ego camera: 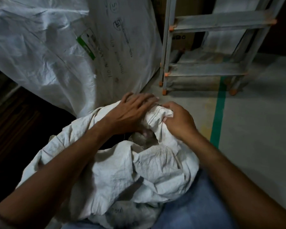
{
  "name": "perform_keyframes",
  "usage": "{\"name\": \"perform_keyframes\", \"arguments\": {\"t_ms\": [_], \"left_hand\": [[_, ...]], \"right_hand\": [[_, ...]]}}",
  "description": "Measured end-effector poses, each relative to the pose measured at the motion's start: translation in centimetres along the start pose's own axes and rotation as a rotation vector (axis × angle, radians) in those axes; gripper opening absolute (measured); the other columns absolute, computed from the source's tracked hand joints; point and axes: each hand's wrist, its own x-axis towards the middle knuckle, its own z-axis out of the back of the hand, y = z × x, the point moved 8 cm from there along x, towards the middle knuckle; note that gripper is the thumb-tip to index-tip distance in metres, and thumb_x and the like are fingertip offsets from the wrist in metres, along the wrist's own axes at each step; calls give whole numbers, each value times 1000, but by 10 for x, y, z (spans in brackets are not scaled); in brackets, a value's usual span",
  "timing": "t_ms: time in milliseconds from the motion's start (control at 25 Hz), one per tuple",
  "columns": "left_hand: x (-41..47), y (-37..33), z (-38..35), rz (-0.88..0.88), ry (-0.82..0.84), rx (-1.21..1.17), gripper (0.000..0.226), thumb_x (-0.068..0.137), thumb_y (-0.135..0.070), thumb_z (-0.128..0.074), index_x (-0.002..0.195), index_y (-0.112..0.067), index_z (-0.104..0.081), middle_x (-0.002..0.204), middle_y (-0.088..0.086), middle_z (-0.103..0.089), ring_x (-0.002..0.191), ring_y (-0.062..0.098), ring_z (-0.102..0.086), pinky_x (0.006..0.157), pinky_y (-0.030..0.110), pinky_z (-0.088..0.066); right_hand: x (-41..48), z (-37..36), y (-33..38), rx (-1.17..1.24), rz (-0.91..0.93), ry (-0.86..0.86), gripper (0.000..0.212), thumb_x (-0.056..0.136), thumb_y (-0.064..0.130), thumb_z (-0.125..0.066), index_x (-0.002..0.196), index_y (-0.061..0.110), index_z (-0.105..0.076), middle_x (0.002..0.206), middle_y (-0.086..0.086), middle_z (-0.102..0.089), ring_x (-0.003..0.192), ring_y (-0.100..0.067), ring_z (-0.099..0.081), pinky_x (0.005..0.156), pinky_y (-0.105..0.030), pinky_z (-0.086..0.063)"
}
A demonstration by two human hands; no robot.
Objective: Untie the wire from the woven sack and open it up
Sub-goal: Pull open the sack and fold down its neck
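A crumpled white woven sack (116, 172) sits on the floor right in front of me. Its mouth gapes a little in the middle, showing clear plastic (144, 139) inside. My left hand (130, 113) lies over the far rim of the mouth, fingers spread and curled onto the fabric. My right hand (178, 121) pinches a bunched fold of the rim beside it. The two hands almost touch at the top. No wire is plainly visible; the spot between my fingers is hidden.
A large white bulk bag (64, 47) with a green label stands just behind the sack. A grey metal stepladder (205, 70) with orange feet stands at the back right. A green tape line (219, 109) runs along the grey floor. Blue cloth (196, 209) lies at the bottom.
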Motion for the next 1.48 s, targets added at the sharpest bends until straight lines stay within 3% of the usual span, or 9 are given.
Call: {"name": "perform_keyframes", "arguments": {"t_ms": [160,360,640,800,1000,1120,1240,1400,1480], "left_hand": [[24,-19,5,-88,22,56,58,97,-41,-39,150,-21,-44,137,5,-60,121,26,-61,106,47,-38],[54,12,2,98,413,-156,32,99,-20,-55,130,-15,-64,126,13,-69,117,34,-64,83,31,-41],[-43,-59,71,297,245,-727,77,84,-73,-62,150,-40,-40,152,-12,-41,135,14,-47,115,40,-41],[-127,-90,55,400,410,-497,113,63,-87,-69,156,-45,-23,153,-15,-47,137,13,-50,111,35,-43],[-175,-132,51,436,-60,-70,56,80,-30,-77,133,-31,-60,104,-5,-70,91,26,-68,58,39,-53],[-191,-168,55,422,-390,31,29,90,-5,-67,117,-14,-71,90,4,-67,78,29,-64,50,39,-46],[-204,-159,59,585,-405,-176,30,82,-22,-76,110,-21,-67,102,-1,-64,84,22,-63,54,38,-50],[-229,-133,44,471,88,-1019,72,74,-50,-87,137,-39,-55,133,-19,-55,118,-4,-57,97,29,-55],[-236,-106,53,428,126,-774,96,65,-51,-92,148,-46,-44,151,-20,-40,136,-4,-40,113,30,-44]], "right_hand": [[-3,3,-26,475,-277,118,28,93,17,-69,118,26,-59,123,-2,-67,111,-23,-64,98,-41,-53],[-32,7,-28,-297,-154,75,72,86,49,-71,141,24,-32,139,-10,-51,122,-36,-54,94,-43,-47],[-25,-14,-79,821,-655,57,39,87,-5,-68,126,0,-63,101,-15,-72,86,-30,-70,80,-42,-59],[-37,1,-33,436,-229,-121,41,96,14,-59,129,18,-35,134,-8,-52,114,-27,-57,89,-34,-46],[-102,24,24,-310,437,-330,70,91,42,-62,151,21,-34,159,-6,-26,144,-28,-27,114,-48,-27],[-138,7,56,-369,779,223,84,82,63,-64,155,34,-33,159,5,-37,146,-17,-33,119,-42,-27],[-158,-20,57,-627,802,429,67,77,63,-67,138,42,-51,123,11,-68,111,-16,-64,90,-35,-50],[-182,-33,67,-610,1057,253,18,84,35,-67,99,25,-64,85,6,-65,76,-19,-62,60,-31,-42],[-199,-31,62,-634,1222,78,9,87,22,-68,92,17,-64,81,-1,-62,72,-22,-58,58,-32,-39]]}}
